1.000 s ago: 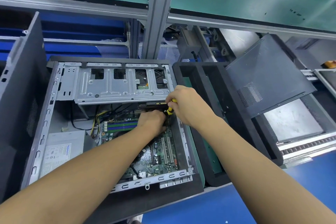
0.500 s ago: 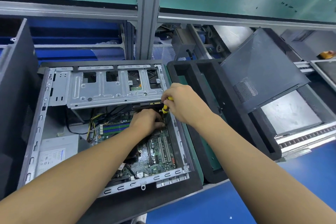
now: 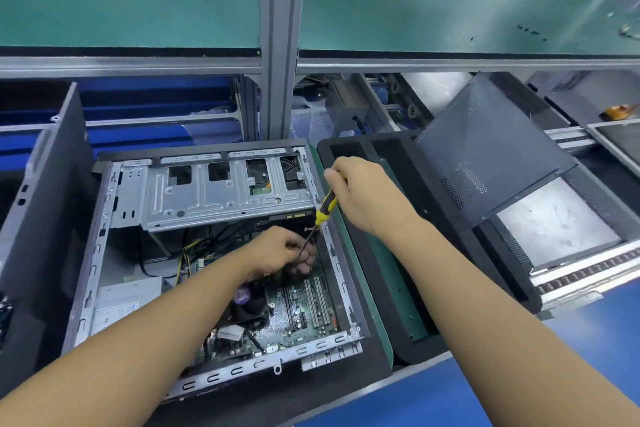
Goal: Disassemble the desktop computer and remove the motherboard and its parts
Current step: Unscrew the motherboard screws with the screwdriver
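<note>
- The right grip (image 3: 363,198) now sits higher than a second ago, above the right rim of the case (image 3: 100,229), so more of the yellow-and-black screwdriver (image 3: 325,206) shows
- That grip is a bare hand curled round the handle's top; the shaft slants down and left into the case
- The left grip (image 3: 280,250) stays low inside the case, over the far end of the motherboard (image 3: 304,308), fingers curled where the shaft's tip arrives; I cannot tell whether they pinch a screw, the tip or nothing
- My reading: the lift suggests 1 screw at the board's far right corner is backing out or already free, with the left fingers ready to take it; no screw is plainly visible
- The motherboard still lies flat in the case's floor, cables attached, so removal is at an early stage
- Count: 1 open case on the desk (image 3: 519,374), 1 motherboard, 1 screwdriver, 2 hands
- 1 metal drive cage (image 3: 214,198) with 4 cut-outs spans the far side of the case
- 1 power supply (image 3: 117,305) sits at the near left, 1 dark fan (image 3: 249,302) lies partly under the left forearm
- 1 loose side panel (image 3: 485,156) leans well apart at the right
</note>
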Action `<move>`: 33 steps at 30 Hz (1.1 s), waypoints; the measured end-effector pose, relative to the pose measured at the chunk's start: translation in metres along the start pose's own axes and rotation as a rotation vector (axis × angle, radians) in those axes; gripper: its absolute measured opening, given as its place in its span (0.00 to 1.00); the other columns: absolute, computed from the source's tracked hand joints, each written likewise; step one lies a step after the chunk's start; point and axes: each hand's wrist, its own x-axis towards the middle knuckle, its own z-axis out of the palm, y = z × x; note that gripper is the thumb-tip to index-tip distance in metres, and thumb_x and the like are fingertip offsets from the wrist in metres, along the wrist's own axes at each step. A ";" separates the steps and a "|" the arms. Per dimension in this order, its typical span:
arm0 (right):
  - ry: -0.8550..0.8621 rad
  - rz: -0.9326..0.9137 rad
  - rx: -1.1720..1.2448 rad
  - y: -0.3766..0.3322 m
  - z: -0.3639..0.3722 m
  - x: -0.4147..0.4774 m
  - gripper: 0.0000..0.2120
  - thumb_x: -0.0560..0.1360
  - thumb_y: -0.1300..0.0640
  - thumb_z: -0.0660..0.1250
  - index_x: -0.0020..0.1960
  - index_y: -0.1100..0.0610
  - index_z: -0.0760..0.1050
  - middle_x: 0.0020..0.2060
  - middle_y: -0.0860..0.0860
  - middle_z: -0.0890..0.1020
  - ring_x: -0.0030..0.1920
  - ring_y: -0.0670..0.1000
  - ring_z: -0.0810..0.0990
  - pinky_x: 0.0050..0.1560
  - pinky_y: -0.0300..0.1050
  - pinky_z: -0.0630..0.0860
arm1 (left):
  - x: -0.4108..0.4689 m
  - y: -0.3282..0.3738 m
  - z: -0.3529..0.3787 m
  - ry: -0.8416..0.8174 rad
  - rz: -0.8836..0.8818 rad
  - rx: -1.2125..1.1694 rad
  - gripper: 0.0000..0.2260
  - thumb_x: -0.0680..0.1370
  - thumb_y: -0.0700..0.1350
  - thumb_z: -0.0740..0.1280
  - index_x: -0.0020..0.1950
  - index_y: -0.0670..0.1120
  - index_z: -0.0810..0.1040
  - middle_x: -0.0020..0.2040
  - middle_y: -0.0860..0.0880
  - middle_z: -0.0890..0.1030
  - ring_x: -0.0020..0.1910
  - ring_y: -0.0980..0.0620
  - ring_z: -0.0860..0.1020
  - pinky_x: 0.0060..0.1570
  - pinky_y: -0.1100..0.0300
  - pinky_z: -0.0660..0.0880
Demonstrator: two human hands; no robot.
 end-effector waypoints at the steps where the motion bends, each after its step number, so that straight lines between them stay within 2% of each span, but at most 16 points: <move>1: 0.023 0.026 0.028 0.001 -0.002 -0.001 0.17 0.84 0.50 0.55 0.42 0.58 0.70 0.37 0.52 0.74 0.38 0.52 0.71 0.32 0.42 0.62 | -0.001 0.004 0.000 -0.015 -0.011 -0.133 0.07 0.81 0.33 0.64 0.52 0.39 0.81 0.42 0.45 0.85 0.40 0.52 0.84 0.36 0.65 0.78; 4: 0.148 0.156 0.170 0.010 -0.011 -0.006 0.20 0.83 0.43 0.55 0.42 0.59 0.69 0.33 0.53 0.74 0.32 0.53 0.69 0.31 0.47 0.64 | -0.002 0.020 -0.001 -0.042 -0.067 -0.455 0.05 0.79 0.37 0.67 0.53 0.37 0.80 0.43 0.43 0.84 0.39 0.52 0.83 0.38 0.63 0.81; 7: 0.283 0.248 0.276 0.030 -0.023 -0.014 0.23 0.81 0.40 0.58 0.43 0.60 0.72 0.33 0.58 0.79 0.32 0.56 0.74 0.33 0.51 0.72 | 0.001 0.036 0.006 -0.034 -0.118 -0.480 0.05 0.79 0.39 0.68 0.50 0.37 0.78 0.40 0.45 0.81 0.35 0.55 0.80 0.37 0.62 0.81; 9: 0.335 0.330 0.419 0.049 -0.031 -0.022 0.22 0.79 0.39 0.61 0.42 0.59 0.72 0.29 0.56 0.80 0.27 0.54 0.75 0.29 0.48 0.73 | 0.000 0.048 0.005 -0.021 -0.160 -0.330 0.05 0.80 0.38 0.68 0.48 0.36 0.79 0.38 0.45 0.79 0.32 0.55 0.78 0.36 0.60 0.81; 11: 0.381 0.404 0.577 0.071 -0.039 -0.033 0.21 0.77 0.39 0.65 0.41 0.58 0.71 0.26 0.53 0.79 0.23 0.51 0.74 0.22 0.43 0.70 | -0.003 0.063 -0.003 -0.016 -0.177 -0.004 0.06 0.80 0.37 0.67 0.45 0.35 0.79 0.35 0.44 0.80 0.30 0.54 0.78 0.37 0.57 0.82; 14: 0.370 0.459 0.759 0.101 -0.045 -0.051 0.18 0.76 0.44 0.68 0.43 0.60 0.71 0.28 0.54 0.81 0.25 0.53 0.77 0.22 0.42 0.71 | -0.004 0.093 -0.004 0.078 -0.129 0.442 0.08 0.80 0.37 0.67 0.42 0.37 0.81 0.30 0.45 0.82 0.28 0.50 0.81 0.33 0.56 0.82; 16: 0.357 0.493 0.820 0.119 -0.044 -0.061 0.15 0.76 0.49 0.69 0.45 0.61 0.70 0.30 0.56 0.82 0.27 0.55 0.79 0.23 0.44 0.72 | 0.002 0.114 0.016 0.073 -0.016 0.479 0.07 0.79 0.38 0.67 0.43 0.39 0.83 0.34 0.44 0.84 0.32 0.48 0.83 0.36 0.55 0.83; 19: 0.305 0.549 0.829 0.141 -0.042 -0.076 0.12 0.76 0.55 0.69 0.46 0.61 0.69 0.33 0.59 0.82 0.29 0.56 0.81 0.26 0.46 0.75 | 0.019 0.129 0.063 -0.092 0.010 0.358 0.04 0.79 0.34 0.67 0.47 0.37 0.82 0.37 0.41 0.84 0.36 0.45 0.82 0.45 0.50 0.83; 23: 0.200 0.603 0.750 0.162 -0.037 -0.097 0.10 0.76 0.57 0.68 0.48 0.61 0.69 0.35 0.59 0.82 0.31 0.55 0.83 0.29 0.50 0.80 | 0.051 0.119 0.112 -0.153 -0.069 0.295 0.06 0.78 0.29 0.63 0.49 0.35 0.79 0.40 0.39 0.82 0.34 0.48 0.80 0.37 0.57 0.81; 25: 0.152 0.640 0.663 0.173 -0.034 -0.108 0.09 0.77 0.56 0.66 0.50 0.61 0.68 0.35 0.58 0.83 0.30 0.54 0.82 0.33 0.52 0.80 | 0.067 0.112 0.132 -0.180 -0.127 0.277 0.08 0.79 0.28 0.61 0.49 0.35 0.79 0.41 0.39 0.81 0.34 0.50 0.81 0.37 0.59 0.81; 29: 0.077 0.707 0.500 0.192 -0.026 -0.126 0.07 0.79 0.54 0.60 0.53 0.57 0.68 0.36 0.53 0.82 0.27 0.49 0.77 0.34 0.45 0.74 | 0.092 0.104 0.167 -0.200 -0.215 0.254 0.10 0.78 0.26 0.58 0.48 0.35 0.78 0.41 0.37 0.79 0.31 0.50 0.80 0.33 0.62 0.80; 31: 0.068 0.743 0.493 0.199 -0.021 -0.134 0.06 0.81 0.54 0.57 0.55 0.54 0.68 0.37 0.52 0.80 0.28 0.48 0.75 0.32 0.42 0.71 | 0.100 0.100 0.183 -0.187 -0.247 0.251 0.10 0.79 0.26 0.58 0.47 0.36 0.77 0.40 0.38 0.80 0.31 0.51 0.80 0.31 0.63 0.79; 33: 0.067 0.755 0.500 0.203 -0.018 -0.140 0.06 0.81 0.54 0.56 0.56 0.53 0.69 0.36 0.51 0.79 0.27 0.48 0.74 0.29 0.37 0.70 | 0.105 0.092 0.196 -0.196 -0.295 0.272 0.09 0.80 0.28 0.60 0.47 0.38 0.77 0.43 0.38 0.80 0.32 0.50 0.79 0.33 0.61 0.78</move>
